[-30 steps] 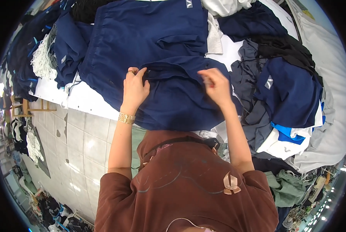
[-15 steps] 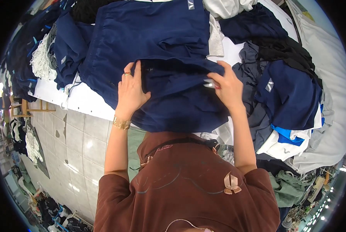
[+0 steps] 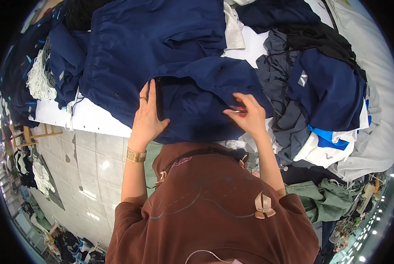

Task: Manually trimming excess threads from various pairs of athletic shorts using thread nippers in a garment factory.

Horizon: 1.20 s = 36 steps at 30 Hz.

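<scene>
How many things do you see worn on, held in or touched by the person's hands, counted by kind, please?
Navy garment, touched by the left hand: 1
Small red-and-silver tool, in the right hand: 1
Gold ring: 1
Gold wristband: 1
Total: 4

Navy garment (image 3: 197,99), brown shirt (image 3: 223,215) with dark line pattern, white tabletop (image 3: 101,115)

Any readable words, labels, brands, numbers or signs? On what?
No readable words or numbers.
Right navy garment: pale patch, angular mark, no legible words.
White garment: dark angular mark, no legible words.
Left navy garment: small pale patch, unreadable.
Brown top: pinkish mark, too unclear to read.
</scene>
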Each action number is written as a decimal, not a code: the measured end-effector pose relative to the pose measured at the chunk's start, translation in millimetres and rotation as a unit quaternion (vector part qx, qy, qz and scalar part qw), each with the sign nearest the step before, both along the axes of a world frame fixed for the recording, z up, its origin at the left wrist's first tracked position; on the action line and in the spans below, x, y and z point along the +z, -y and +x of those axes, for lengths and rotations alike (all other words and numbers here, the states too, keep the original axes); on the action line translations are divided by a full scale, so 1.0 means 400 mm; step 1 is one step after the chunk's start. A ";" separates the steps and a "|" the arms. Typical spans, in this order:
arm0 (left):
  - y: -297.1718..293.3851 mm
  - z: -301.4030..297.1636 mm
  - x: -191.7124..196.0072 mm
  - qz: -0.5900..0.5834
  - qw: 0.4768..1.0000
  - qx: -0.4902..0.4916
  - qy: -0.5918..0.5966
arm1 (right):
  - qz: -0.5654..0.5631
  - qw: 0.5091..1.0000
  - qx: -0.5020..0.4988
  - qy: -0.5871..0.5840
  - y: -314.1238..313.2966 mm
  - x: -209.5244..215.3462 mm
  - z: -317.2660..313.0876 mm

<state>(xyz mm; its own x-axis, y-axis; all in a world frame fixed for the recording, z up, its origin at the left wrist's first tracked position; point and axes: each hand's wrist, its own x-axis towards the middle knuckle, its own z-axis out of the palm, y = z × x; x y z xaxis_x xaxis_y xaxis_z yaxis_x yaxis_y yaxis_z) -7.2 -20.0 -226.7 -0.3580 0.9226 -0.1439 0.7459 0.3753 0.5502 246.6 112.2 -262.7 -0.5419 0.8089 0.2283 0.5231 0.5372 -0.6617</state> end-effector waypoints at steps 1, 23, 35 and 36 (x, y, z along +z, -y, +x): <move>-0.002 -0.001 -0.010 0.031 0.999 0.013 -0.006 | 0.001 1.000 0.000 -0.001 -0.004 -0.007 -0.009; -0.091 -0.115 -0.098 0.173 0.884 0.203 0.384 | -0.331 0.881 -0.151 -0.303 -0.234 -0.018 -0.065; -0.085 -0.100 -0.103 0.190 0.893 0.198 0.356 | -0.364 0.863 -0.138 -0.321 -0.215 0.003 -0.056; -0.086 -0.102 -0.108 0.193 0.899 0.197 0.339 | -0.362 0.861 -0.135 -0.331 -0.219 -0.005 -0.057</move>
